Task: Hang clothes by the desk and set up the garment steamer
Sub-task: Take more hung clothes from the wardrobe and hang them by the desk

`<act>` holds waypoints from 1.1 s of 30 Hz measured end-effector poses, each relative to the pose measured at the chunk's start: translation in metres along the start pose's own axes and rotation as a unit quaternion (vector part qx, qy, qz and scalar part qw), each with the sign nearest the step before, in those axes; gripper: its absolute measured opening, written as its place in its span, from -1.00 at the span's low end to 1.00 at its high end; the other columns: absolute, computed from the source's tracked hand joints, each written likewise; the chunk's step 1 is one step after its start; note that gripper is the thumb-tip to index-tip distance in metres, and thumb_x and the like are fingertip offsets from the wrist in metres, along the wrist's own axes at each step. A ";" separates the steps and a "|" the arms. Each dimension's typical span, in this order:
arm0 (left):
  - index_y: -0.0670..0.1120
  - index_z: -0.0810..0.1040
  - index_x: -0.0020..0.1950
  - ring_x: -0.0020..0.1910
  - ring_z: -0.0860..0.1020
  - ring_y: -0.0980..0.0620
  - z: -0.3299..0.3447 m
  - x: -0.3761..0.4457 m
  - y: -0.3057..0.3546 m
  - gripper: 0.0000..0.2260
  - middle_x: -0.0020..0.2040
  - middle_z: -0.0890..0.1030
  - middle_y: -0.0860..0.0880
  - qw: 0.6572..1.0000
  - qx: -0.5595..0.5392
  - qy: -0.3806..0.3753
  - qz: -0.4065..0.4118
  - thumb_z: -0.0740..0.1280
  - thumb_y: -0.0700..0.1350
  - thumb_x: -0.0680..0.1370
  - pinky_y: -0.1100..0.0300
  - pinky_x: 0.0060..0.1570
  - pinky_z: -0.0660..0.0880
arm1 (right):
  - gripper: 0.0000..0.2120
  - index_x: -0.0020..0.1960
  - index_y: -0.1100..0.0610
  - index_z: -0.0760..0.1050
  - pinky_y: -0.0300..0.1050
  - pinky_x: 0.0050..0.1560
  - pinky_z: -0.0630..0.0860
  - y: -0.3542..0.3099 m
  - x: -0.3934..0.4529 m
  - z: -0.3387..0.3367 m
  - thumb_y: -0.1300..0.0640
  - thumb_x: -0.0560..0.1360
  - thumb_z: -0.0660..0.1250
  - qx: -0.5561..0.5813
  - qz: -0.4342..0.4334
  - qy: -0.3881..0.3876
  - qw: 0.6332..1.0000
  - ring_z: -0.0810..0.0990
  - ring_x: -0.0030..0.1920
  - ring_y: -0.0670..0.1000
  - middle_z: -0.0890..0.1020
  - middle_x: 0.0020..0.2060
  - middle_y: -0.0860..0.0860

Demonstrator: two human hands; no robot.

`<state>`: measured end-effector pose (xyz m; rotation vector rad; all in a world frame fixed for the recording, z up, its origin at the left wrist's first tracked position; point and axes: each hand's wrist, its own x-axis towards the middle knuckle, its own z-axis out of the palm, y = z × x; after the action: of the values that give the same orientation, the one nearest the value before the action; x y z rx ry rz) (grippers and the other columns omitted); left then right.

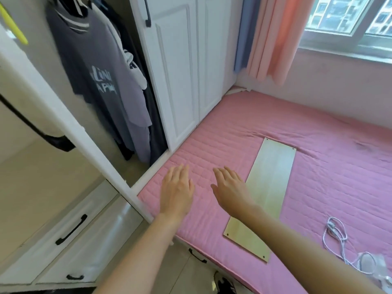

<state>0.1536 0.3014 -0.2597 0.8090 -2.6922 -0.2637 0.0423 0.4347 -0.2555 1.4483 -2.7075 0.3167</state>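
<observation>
Low in the frame, both my hands reach out over the pink bed (318, 177). Left hand (177, 192) and right hand (230, 187): fingers straight, released, grasping nothing. Whether the palms touch the quilt or hover just above it I cannot tell.

Just beside the right hand lies a pale flat board (269, 183), diagonal on the quilt, small holes at its corners. At lower right, a coiled white cable (337, 232) with something blurred at the frame edge; I cannot say it is the steamer. No steamer and no table identifiable in view.

Task item located: clothes hang in the open wardrobe, upper left of frame. Front garment is a grey T-shirt (101, 81) with pale lettering, darker pieces behind it.

Handling judgement: light, soft, limp fabric; will sag and slide if grabbed by the cloth. Better to take the hanger at the neck, top of frame, though the hanger is mostly cut off.

Obstructions: the white wardrobe door (70, 124) with black handle swings across the left, between me and the rail. Further back, closed cabinet doors (186, 71), pink curtains (273, 39), window (347, 15).
</observation>
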 end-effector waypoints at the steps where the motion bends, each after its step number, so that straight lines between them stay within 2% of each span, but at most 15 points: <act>1: -0.19 0.43 0.37 0.36 0.39 -0.14 -0.001 0.011 0.002 -0.63 0.34 0.49 -0.14 1.000 0.002 0.010 -0.015 0.25 -0.11 0.58 -0.04 0.33 0.38 | -0.55 0.29 0.29 0.43 0.12 0.24 0.47 0.005 0.014 -0.002 0.06 0.51 0.34 -0.001 -0.014 0.006 1.000 0.49 0.28 0.25 0.58 0.17 0.19; 6: -0.18 0.50 0.30 0.29 0.46 -0.11 -0.010 0.071 0.013 -0.67 0.25 0.56 -0.09 0.994 0.005 0.078 -0.071 0.32 -0.18 0.54 0.00 0.28 0.44 | -0.55 0.29 0.30 0.44 0.11 0.24 0.48 0.025 0.085 -0.024 0.06 0.50 0.36 -0.004 -0.089 0.022 0.996 0.50 0.27 0.24 0.59 0.15 0.18; 12: -0.14 0.55 0.23 0.14 0.55 -0.06 -0.032 0.140 0.016 -0.70 0.13 0.62 -0.05 0.979 0.027 0.148 -0.139 0.39 -0.16 0.50 0.09 0.06 0.53 | -0.55 0.36 0.32 0.36 0.13 0.33 0.40 0.036 0.175 -0.055 0.10 0.55 0.28 0.016 -0.180 0.043 0.983 0.41 0.35 0.25 0.52 0.25 0.21; 17: -0.10 0.45 0.35 0.26 0.45 -0.03 -0.059 0.188 0.003 -0.67 0.25 0.54 -0.04 0.967 0.012 0.157 -0.199 0.24 -0.06 0.60 0.06 0.20 0.48 | -0.55 0.40 0.31 0.29 0.08 0.40 0.29 0.026 0.237 -0.080 0.08 0.61 0.19 0.029 -0.239 0.055 0.969 0.31 0.42 0.23 0.46 0.31 0.20; 20: -0.10 0.41 0.37 0.28 0.42 -0.04 -0.080 0.222 -0.008 -0.67 0.26 0.52 -0.05 0.955 -0.002 0.183 -0.234 0.19 -0.06 0.61 0.07 0.16 0.47 | -0.55 0.41 0.29 0.28 0.04 0.40 0.27 0.014 0.274 -0.094 0.07 0.62 0.16 0.033 -0.262 0.070 0.962 0.31 0.42 0.21 0.47 0.31 0.18; 25: -0.09 0.44 0.32 0.18 0.46 -0.01 -0.111 0.272 -0.026 -0.71 0.21 0.54 -0.04 0.924 -0.056 0.227 -0.301 0.18 -0.06 0.62 0.14 -0.01 0.48 | -0.58 0.37 0.30 0.33 0.00 0.34 0.35 -0.008 0.322 -0.120 0.09 0.60 0.19 0.041 -0.285 0.094 0.953 0.42 0.33 0.20 0.53 0.23 0.19; 29: -0.08 0.46 0.29 0.14 0.50 -0.01 -0.136 0.308 -0.049 -0.73 0.17 0.57 -0.05 0.917 -0.041 0.254 -0.306 0.19 -0.05 0.62 0.11 0.00 0.55 | -0.60 0.38 0.24 0.30 -0.09 0.30 0.35 -0.024 0.360 -0.139 0.06 0.62 0.13 0.043 -0.288 0.086 0.953 0.42 0.30 0.12 0.50 0.23 0.12; 33: -0.09 0.48 0.23 0.07 0.52 -0.04 -0.159 0.343 -0.082 -0.77 0.12 0.57 -0.07 0.909 -0.029 0.266 -0.320 0.22 -0.06 0.61 0.00 -0.05 0.58 | -0.64 0.34 0.21 0.31 -0.08 0.23 0.41 -0.045 0.404 -0.148 0.05 0.63 0.08 0.040 -0.297 0.055 0.953 0.43 0.24 0.12 0.48 0.23 0.11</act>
<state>-0.0199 0.0275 -0.0484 1.4826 -1.8454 -0.2223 -0.1532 0.1106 -0.0456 2.0937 -2.0578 0.4470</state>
